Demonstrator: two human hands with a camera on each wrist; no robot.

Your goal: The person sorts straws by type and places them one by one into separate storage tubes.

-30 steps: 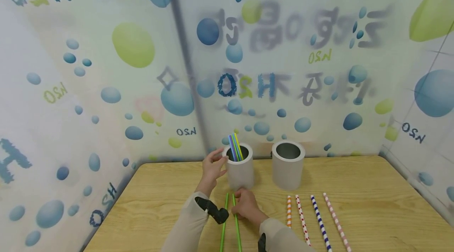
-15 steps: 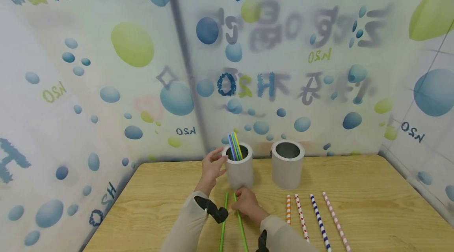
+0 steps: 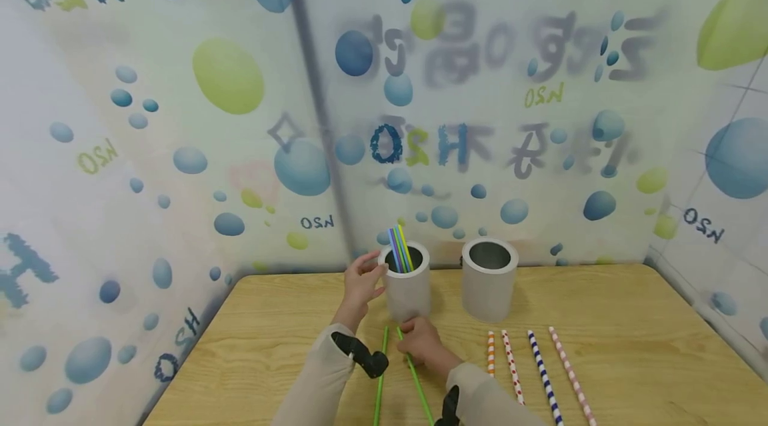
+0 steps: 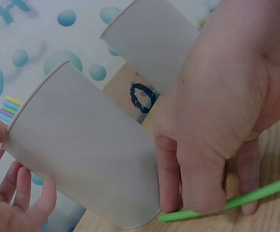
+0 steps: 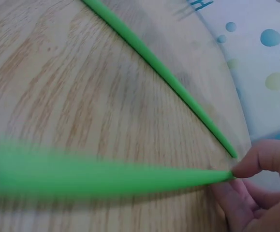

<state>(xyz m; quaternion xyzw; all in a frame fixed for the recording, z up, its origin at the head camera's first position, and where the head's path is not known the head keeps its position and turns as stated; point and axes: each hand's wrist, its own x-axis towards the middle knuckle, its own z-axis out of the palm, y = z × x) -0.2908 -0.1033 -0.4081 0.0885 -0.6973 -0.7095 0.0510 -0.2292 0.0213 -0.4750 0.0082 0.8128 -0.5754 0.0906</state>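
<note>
My right hand point(image 3: 425, 343) pinches one green straw point(image 3: 420, 391) near its far end, just in front of the left cup. In the right wrist view that straw point(image 5: 106, 174) stretches from thumb and fingers towards the camera. A second green straw point(image 3: 381, 393) lies on the table to its left. My left hand point(image 3: 359, 286) rests against the left side of the white cup point(image 3: 409, 296), its fingers loosely bent, one digit by the rim. Several coloured straws point(image 3: 399, 249), among them blue, purple, green and yellow, lean inside that cup.
Another white cup point(image 3: 489, 293) stands to the right, and no straws show in its mouth. Striped and dotted paper straws point(image 3: 545, 376) lie in a row at the right front of the wooden table point(image 3: 270, 333). A patterned curtain point(image 3: 510, 146) hangs behind.
The near end of the pinched green straw has swung to the right, so it now slants away from the other green straw. My left hand stays at the cup.
</note>
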